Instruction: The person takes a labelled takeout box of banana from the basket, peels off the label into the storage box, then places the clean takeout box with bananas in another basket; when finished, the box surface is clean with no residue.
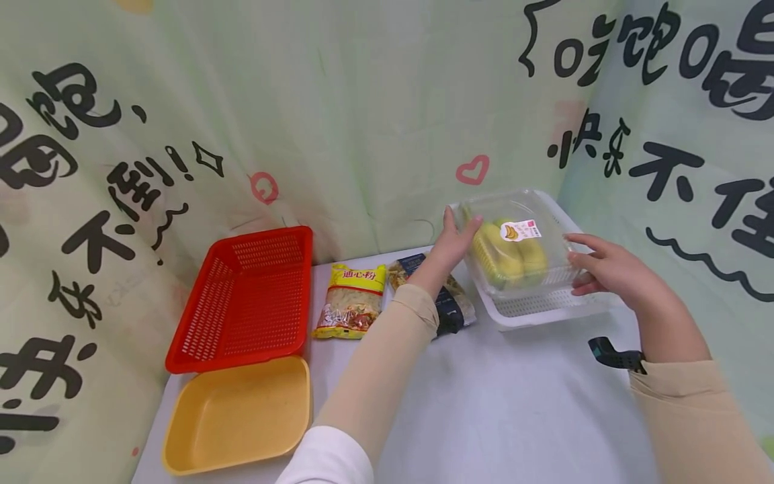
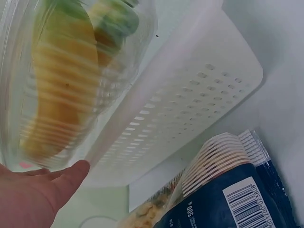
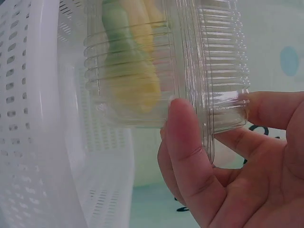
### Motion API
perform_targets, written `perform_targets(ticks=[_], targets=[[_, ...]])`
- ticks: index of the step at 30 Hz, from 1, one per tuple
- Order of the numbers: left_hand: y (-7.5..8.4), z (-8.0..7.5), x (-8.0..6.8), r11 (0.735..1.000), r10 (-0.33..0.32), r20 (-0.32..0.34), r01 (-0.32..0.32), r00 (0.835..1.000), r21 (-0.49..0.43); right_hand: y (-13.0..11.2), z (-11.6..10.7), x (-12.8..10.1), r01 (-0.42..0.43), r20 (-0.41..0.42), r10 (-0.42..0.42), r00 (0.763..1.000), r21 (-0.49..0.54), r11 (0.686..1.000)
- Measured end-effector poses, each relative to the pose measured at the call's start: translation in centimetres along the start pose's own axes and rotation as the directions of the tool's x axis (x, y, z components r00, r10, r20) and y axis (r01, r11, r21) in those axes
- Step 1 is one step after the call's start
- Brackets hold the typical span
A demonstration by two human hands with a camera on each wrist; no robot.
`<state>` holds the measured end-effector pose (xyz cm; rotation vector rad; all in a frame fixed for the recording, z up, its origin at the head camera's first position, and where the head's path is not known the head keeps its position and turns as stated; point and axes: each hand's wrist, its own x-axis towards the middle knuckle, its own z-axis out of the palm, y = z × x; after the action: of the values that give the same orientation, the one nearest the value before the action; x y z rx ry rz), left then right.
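Left hand [image 1: 450,245] grips the clear box [image 1: 514,252] at its left side, thumb over the top edge, sitting above the left part of the white basket [image 1: 544,307]. Right hand [image 1: 598,265] pinches the box's right rim between thumb and fingers, above the basket's right part. Box is over the basket's opening; can't tell if it touches the basket. Yellow-green fruit [image 1: 498,259] inside, label [image 1: 521,230] on the lid.

Navy pack [image 1: 450,312] lies just left of the basket, partly hidden by the left forearm in the head view; barcode and "500 g" readable from the left wrist. Yellow bag [image 1: 351,302] is farther left of the basket. Red basket [image 1: 242,302] well left of the white basket; tan tub [image 1: 238,417] also well left, nearer the person. Table [image 1: 508,396] under the white basket, printed curtain [image 1: 375,101] behind it. Black strap [image 1: 617,355] on the right wrist, nearer the person than the white basket.
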<state>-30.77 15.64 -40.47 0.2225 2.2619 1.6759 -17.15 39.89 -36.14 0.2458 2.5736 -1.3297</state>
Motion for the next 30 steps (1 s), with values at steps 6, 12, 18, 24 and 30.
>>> perform_targets(ticks=[6, 12, 18, 24, 30], targets=[[0.2, -0.5, -0.4, 0.995, -0.010, -0.027, 0.007, 1.000, -0.097, -0.8, 0.8, -0.2, 0.022, -0.004, -0.022, 1.000, -0.001, 1.000], [-0.2, -1.2, -0.7, 0.992, -0.031, -0.107, 0.018, 0.994, -0.124, -1.3, 1.5, -0.1, 0.042, 0.006, -0.042, 0.999, -0.009, 0.999], [-0.8, -2.4, -1.0, 0.997, -0.014, -0.146, 0.003, 0.989, -0.079, -2.0, 1.7, -0.1, 0.077, 0.040, -0.074, 0.996, -0.081, 0.994], [-1.7, -4.0, -1.5, 0.999, 0.014, -0.123, -0.020, 0.992, -0.050, -2.8, 2.1, 0.8, 0.177, 0.087, -0.168, 0.982, -0.110, 0.978], [-2.4, -5.5, -2.5, 0.999, 0.022, -0.115, -0.027, 0.993, -0.042, -3.4, 2.8, 2.8, 0.219, 0.142, -0.207, 0.968, -0.078, 0.973]])
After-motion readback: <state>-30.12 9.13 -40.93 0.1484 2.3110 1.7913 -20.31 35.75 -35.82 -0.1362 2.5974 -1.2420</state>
